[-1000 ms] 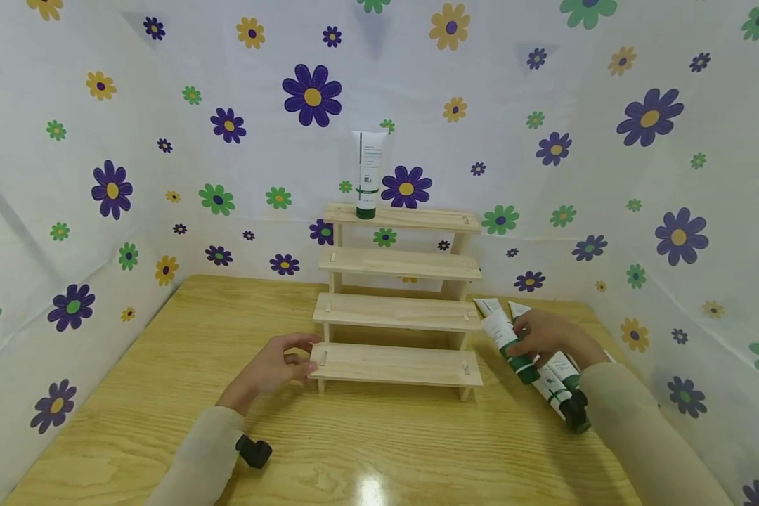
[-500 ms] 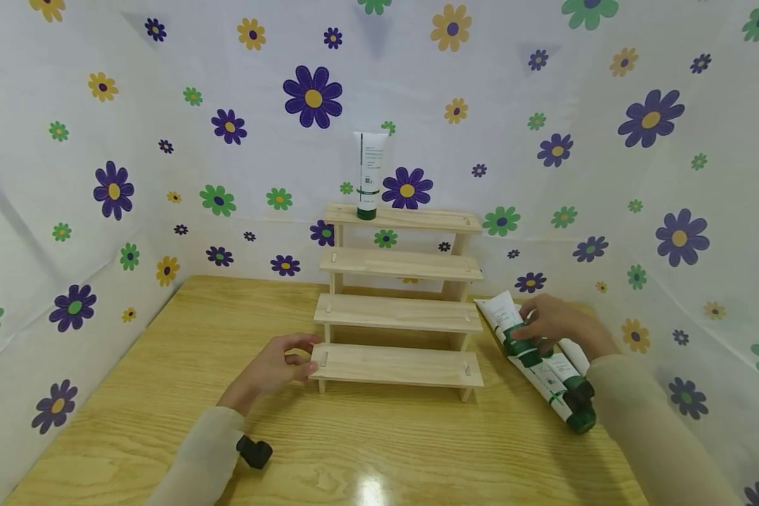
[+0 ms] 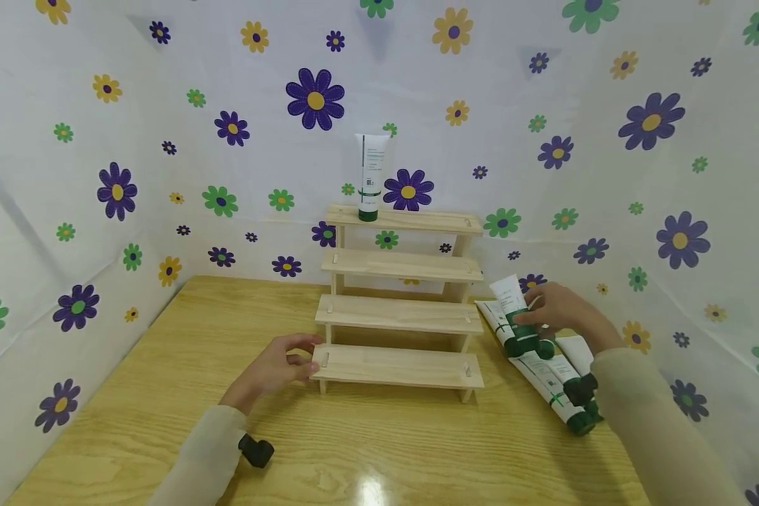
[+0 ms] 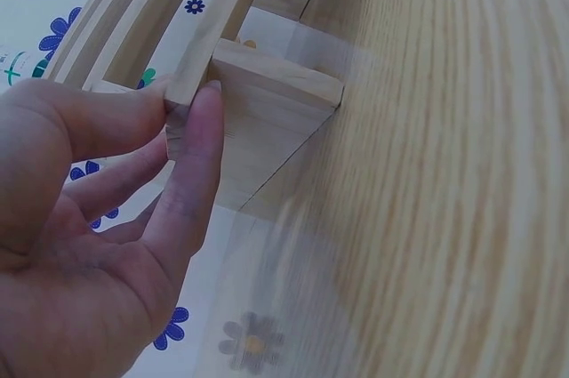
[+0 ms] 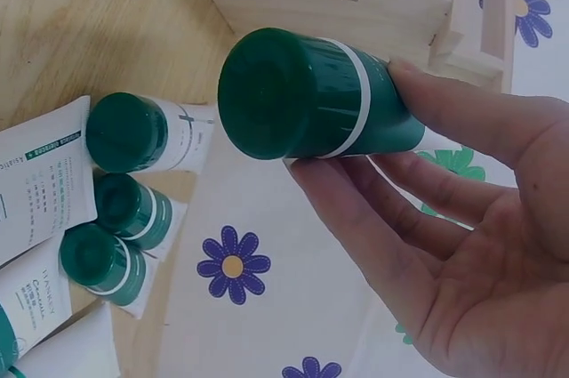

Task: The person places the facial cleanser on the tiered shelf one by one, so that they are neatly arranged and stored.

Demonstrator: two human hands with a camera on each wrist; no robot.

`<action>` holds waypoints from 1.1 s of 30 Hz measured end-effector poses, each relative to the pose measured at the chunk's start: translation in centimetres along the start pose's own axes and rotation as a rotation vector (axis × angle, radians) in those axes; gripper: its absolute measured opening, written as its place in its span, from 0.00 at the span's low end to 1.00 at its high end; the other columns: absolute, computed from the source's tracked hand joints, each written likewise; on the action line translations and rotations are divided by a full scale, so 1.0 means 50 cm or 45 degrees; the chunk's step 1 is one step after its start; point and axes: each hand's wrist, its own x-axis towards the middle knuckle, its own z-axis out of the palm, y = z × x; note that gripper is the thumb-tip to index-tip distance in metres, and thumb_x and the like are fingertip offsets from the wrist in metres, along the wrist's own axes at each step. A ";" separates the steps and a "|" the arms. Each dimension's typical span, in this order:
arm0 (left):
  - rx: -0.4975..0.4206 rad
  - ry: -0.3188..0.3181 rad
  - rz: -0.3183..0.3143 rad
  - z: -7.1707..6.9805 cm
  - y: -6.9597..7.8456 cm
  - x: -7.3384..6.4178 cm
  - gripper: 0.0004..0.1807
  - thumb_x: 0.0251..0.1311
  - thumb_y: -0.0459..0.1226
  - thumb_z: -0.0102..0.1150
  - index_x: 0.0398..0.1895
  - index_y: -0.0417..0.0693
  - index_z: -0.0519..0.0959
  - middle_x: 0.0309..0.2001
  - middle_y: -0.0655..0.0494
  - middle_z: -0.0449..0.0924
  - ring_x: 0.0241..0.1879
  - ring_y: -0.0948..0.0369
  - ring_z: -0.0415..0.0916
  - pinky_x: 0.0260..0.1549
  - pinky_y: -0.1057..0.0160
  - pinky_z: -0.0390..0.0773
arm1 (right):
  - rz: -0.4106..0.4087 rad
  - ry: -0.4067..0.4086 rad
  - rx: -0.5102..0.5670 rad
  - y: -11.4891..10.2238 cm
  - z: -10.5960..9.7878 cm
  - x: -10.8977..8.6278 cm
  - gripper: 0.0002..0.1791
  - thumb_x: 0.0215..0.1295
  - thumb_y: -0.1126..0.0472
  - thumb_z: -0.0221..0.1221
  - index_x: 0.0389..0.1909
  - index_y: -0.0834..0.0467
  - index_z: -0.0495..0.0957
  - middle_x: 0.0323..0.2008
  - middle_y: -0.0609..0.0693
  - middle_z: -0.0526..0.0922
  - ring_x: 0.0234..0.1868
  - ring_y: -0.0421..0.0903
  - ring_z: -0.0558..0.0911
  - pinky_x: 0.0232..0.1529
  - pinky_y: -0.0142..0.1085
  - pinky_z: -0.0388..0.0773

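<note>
– Tipped up steeper since a second ago: the white-and-green squeeze tube (image 3: 511, 299). Right hand (image 3: 559, 309) has drifted a bit toward the backdrop (image 3: 506, 140) with it.

– How's the grip look on your end?

– Solid pinch tbh. My right wrist feed has thumb on one side, forefinger on the other, dark green cap (image 5: 267, 93) facing the camera.

– And where's the tube exactly?

– Just right of the wooden stand (image 3: 398, 311), over the heap, leaning with its cap end down. Can't tell from here if it's touching the ones underneath.

– Other hand?

– Left hand (image 3: 275, 365) is pinching the left end of the lowest shelf (image 3: 395, 364), thumb and forefinger on the board. I get that nice and clear on the left wrist cam.

– Rest of the scene?

– More matching tubes (image 3: 547, 385) heaped on the wood-grain table (image 3: 303, 450) by the stand's right side. One upright tube (image 3: 371, 165) sits cap-down near the left end of the top shelf (image 3: 430, 220). Backdrop's white with purple, yellow and green flowers.
</note>
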 end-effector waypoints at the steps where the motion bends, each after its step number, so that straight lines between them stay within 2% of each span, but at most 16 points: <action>1: 0.001 0.000 -0.001 0.000 0.000 0.000 0.28 0.69 0.30 0.62 0.71 0.37 0.70 0.60 0.34 0.72 0.44 0.58 0.84 0.45 0.55 0.89 | -0.001 0.004 -0.001 0.000 -0.001 0.001 0.37 0.69 0.54 0.67 0.64 0.79 0.65 0.60 0.81 0.73 0.45 0.56 0.88 0.42 0.44 0.90; 8: 0.001 -0.017 0.007 0.004 0.000 0.001 0.28 0.70 0.30 0.62 0.71 0.36 0.69 0.59 0.33 0.72 0.42 0.59 0.84 0.43 0.57 0.89 | -0.011 0.085 0.031 -0.005 -0.011 0.000 0.36 0.70 0.54 0.66 0.64 0.78 0.65 0.60 0.80 0.74 0.44 0.56 0.88 0.42 0.45 0.90; 19: 0.019 -0.032 0.021 0.003 0.005 0.004 0.29 0.70 0.30 0.62 0.72 0.34 0.68 0.60 0.32 0.72 0.44 0.58 0.84 0.44 0.54 0.89 | -0.048 0.208 0.048 -0.026 -0.030 -0.003 0.36 0.71 0.54 0.64 0.64 0.78 0.65 0.60 0.80 0.73 0.48 0.64 0.86 0.45 0.46 0.89; 23: 0.014 -0.028 0.015 0.001 0.002 0.005 0.29 0.70 0.29 0.61 0.72 0.35 0.68 0.60 0.33 0.72 0.44 0.57 0.84 0.44 0.54 0.89 | -0.067 0.257 0.068 -0.037 -0.041 -0.001 0.35 0.71 0.54 0.64 0.63 0.78 0.65 0.58 0.80 0.75 0.48 0.65 0.87 0.45 0.48 0.89; 29: 0.020 -0.009 0.020 0.001 0.008 0.003 0.29 0.70 0.30 0.62 0.72 0.34 0.68 0.61 0.33 0.72 0.44 0.58 0.83 0.46 0.54 0.89 | -0.094 0.339 0.096 -0.059 -0.058 0.002 0.33 0.71 0.55 0.64 0.62 0.77 0.67 0.57 0.79 0.76 0.44 0.61 0.88 0.43 0.46 0.90; 33: 0.025 -0.009 0.006 0.001 0.007 0.001 0.29 0.70 0.31 0.62 0.72 0.34 0.68 0.60 0.33 0.72 0.44 0.58 0.83 0.45 0.56 0.89 | -0.084 0.387 0.080 -0.079 -0.066 0.004 0.33 0.72 0.55 0.63 0.64 0.76 0.66 0.58 0.78 0.75 0.48 0.65 0.87 0.46 0.47 0.89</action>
